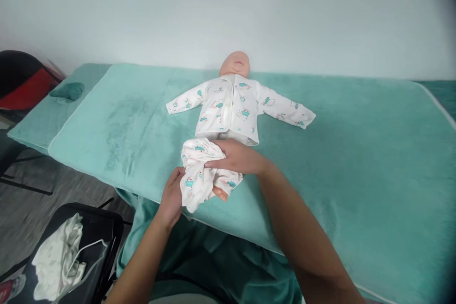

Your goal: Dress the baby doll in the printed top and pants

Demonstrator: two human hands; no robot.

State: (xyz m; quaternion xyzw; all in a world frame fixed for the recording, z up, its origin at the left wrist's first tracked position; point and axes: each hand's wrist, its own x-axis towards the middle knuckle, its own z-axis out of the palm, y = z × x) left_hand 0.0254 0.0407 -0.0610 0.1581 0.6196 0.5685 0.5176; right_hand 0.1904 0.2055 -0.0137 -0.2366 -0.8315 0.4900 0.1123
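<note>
A baby doll (pixel 238 62) lies on its back, in a white long-sleeved baby jacket (pixel 231 104) with a green and pink print. Its sleeves spread out to both sides. Bunched around the doll's legs are matching printed baby pants (pixel 199 178), and one doll foot (pixel 220 193) sticks out of a leg opening. My left hand (pixel 173 197) pinches the left edge of the pants, its fingertips partly hidden behind the cloth. From the right, my right hand (pixel 237 156) grips the upper part of the pants, thumb on top.
A green plush cover (pixel 356 166) spreads over the long bed, which stands against a white wall (pixel 228 14). A face hole (pixel 67 91) is at its left end. A black chair (pixel 103 218) at lower left holds crumpled white cloth (pixel 57 256) and a bottle (pixel 12 289).
</note>
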